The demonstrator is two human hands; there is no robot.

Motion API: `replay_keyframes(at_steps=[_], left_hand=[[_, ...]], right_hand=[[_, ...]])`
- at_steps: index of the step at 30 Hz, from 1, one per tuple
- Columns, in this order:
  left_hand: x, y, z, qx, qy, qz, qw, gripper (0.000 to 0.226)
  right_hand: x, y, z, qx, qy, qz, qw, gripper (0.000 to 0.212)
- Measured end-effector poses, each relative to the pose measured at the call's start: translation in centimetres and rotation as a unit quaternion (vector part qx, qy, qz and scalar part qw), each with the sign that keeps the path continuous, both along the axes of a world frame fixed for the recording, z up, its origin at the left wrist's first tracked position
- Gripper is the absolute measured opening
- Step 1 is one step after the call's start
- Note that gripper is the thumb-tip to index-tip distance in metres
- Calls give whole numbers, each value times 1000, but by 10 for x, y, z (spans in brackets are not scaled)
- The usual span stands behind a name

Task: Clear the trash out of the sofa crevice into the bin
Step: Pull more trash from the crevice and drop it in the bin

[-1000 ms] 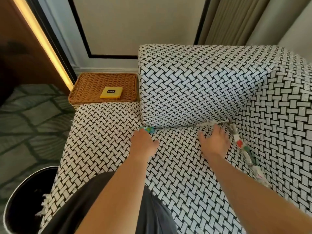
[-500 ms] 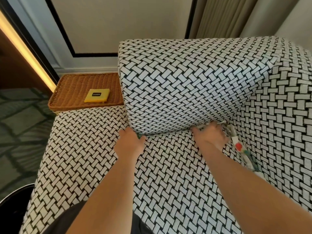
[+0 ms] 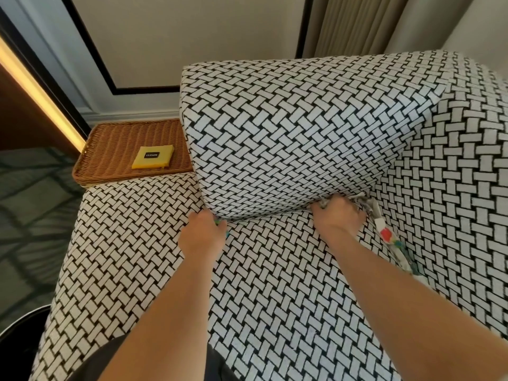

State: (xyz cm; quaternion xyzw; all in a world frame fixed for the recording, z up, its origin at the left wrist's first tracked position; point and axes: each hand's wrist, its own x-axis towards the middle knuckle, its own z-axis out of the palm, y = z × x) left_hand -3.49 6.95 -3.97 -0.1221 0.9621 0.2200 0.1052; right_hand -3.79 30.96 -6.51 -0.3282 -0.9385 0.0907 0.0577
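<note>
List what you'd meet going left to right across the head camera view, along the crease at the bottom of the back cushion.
Brown wicker tray → yellow square packet on it → left hand → right hand → strip of colourful crumpled wrappers in the side crevice.

two hands (image 3: 202, 237), one wicker tray (image 3: 115, 149) (one yellow pad (image 3: 152, 157)), one bin (image 3: 19, 324).

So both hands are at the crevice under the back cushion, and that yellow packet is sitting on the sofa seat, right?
Not quite. Both the left hand and right hand are at the crevice under the back cushion, but the head view shows the yellow packet lying in the wicker tray beside the sofa, not on the seat.
</note>
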Motion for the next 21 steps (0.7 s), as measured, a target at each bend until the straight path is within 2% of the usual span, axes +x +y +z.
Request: replay_keyframes(at_steps=[4,7,14,17,21], left_hand=[[-1,1,0,-22,-12,-14,1000,45],[0,-1,1,-34,-23,-37,998,47],[-4,-10,-2,-5,-16,-64,998,17],[-4,-10,-1,-5,-3,-70,998,21],[-6,-12,-2,0,-3,-68,998,12]], right_hand=[[0,-2,-2,17,25,9,1000,36],[6,-2,-1,27,40,27,998,38],[0,5,10,-18,-65,34,997,49],[-5,9,14,-47,-81,30,995,44],[-5,10,14,-43,-84,44,995,37]])
